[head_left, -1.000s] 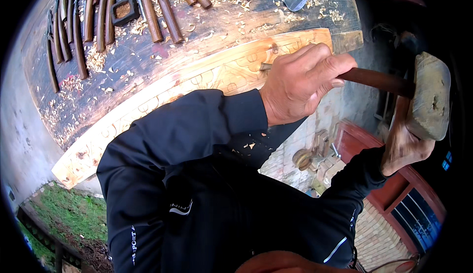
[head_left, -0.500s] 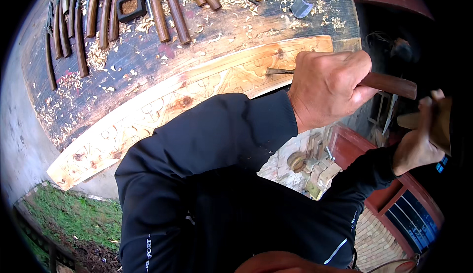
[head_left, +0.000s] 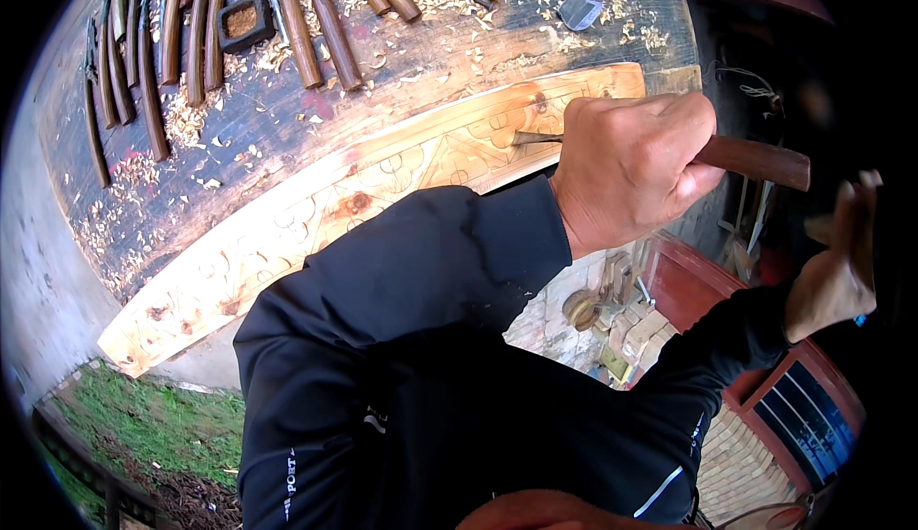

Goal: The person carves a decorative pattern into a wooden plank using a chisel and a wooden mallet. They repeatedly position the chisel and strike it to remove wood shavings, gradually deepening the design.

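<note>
The long pale board (head_left: 316, 210) lies along the near side of the dark workbench (head_left: 277, 143), and we follow it from its left end, low in the view above the grass (head_left: 153, 425), up to its right end near the bench corner. Curling outlines cover its face, with shapes cut in relief toward the right. Beyond the board, from the left, we see a row of wooden-handled tools (head_left: 196, 62), loose wood shavings (head_left: 186, 124) among them, and a square dark box (head_left: 249, 41) with something brown in its hollow.

Further right, we find our left hand (head_left: 636, 167) closed tightly around a chisel (head_left: 755, 160); its blade points left and seems to rest on the board's patterned face, while the handle juts out rightward past the fist. Behind it, a grey angular piece (head_left: 579, 9) lies among more shavings. At the far right our right hand (head_left: 830, 286) is raised, well apart from the handle (the dark rim swallows much of it, so we cannot tell whether it grips anything).

We judge the step in hand to be carving the pattern, with the edge being set. The next move calls for a steady blade angle and a firm left fist.
</note>
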`<state>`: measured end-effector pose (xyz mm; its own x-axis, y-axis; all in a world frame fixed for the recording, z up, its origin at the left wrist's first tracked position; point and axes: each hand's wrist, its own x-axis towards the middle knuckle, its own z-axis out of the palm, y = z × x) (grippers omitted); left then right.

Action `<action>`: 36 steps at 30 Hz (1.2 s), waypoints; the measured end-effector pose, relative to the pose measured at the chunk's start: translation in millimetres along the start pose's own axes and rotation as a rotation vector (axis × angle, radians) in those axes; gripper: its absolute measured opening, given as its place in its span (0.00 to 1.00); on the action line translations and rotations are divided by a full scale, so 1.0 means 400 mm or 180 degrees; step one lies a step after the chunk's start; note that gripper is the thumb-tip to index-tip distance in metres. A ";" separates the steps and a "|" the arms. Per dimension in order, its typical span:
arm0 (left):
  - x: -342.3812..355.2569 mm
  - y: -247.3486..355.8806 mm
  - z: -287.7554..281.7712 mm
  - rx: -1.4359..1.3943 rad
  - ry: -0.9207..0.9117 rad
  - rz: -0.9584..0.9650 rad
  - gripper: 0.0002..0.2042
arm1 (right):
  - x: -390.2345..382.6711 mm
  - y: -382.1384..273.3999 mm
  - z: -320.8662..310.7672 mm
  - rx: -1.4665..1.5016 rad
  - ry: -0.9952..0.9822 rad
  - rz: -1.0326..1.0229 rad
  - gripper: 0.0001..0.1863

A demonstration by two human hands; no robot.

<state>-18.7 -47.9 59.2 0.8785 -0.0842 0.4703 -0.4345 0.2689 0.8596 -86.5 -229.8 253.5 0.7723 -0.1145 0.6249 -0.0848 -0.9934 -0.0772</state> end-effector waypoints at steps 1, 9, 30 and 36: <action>-0.001 0.002 -0.002 -0.0036 0.0012 -0.0022 0.09 | 0.007 -0.003 -0.015 0.0609 0.0131 -0.0003 0.14; -0.003 -0.011 0.003 0.0074 -0.0002 0.0109 0.10 | -0.010 -0.001 0.027 -0.0111 -0.0325 -0.0488 0.20; -0.073 0.018 0.002 -0.0059 -0.0235 0.0736 0.20 | -0.169 -0.138 0.051 0.0880 0.0350 0.0373 0.29; -0.061 0.022 -0.025 -0.0182 -0.0162 0.0656 0.18 | -0.162 -0.079 -0.076 0.2231 0.1101 0.0008 0.30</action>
<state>-42.0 -33.8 53.3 0.7605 -0.0698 0.6456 -0.5905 0.3393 0.7323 -152.8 -191.4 239.1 0.5227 -0.2268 0.8218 0.4200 -0.7703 -0.4798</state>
